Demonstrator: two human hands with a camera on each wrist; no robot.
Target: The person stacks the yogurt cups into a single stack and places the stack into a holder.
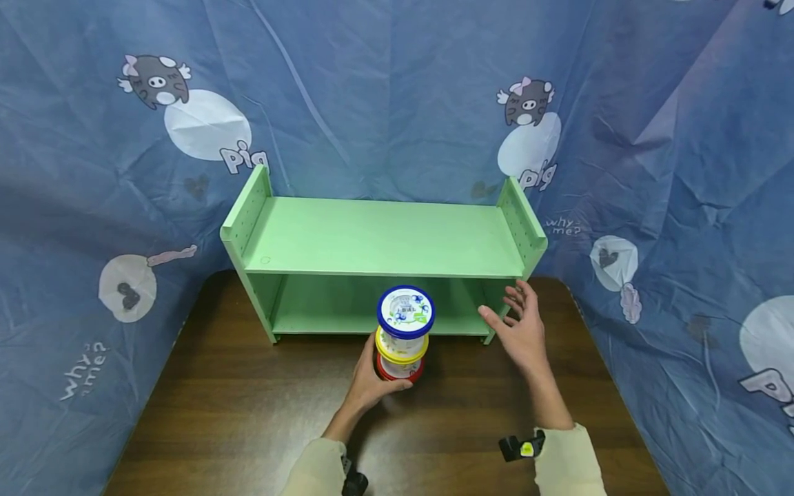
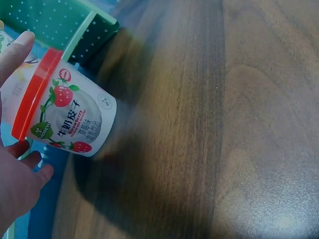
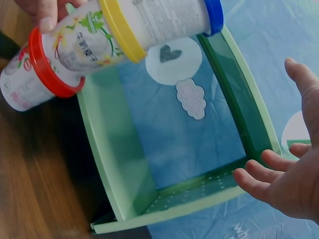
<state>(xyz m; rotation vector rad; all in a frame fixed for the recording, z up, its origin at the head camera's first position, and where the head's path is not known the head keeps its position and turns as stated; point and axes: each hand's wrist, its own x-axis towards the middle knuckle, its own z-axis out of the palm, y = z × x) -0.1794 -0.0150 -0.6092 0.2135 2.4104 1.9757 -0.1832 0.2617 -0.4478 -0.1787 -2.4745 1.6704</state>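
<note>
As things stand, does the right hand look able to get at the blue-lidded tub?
Probably yes: the right hand is empty, its thumb apart from its fingers; nothing shows between it and the blue-lidded tub, and the left hand grips lower down, near the red lid.

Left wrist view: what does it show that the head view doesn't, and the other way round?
Only the left wrist view shows the strawberries printed on the side of the bottom tub.

Only the head view shows the right hand, the blue lid topping the stack of tubs, and the pig pictures.

Both show the bottom tub's red lid, the left hand gripping the stack, the green shelf and the brown table.
</note>
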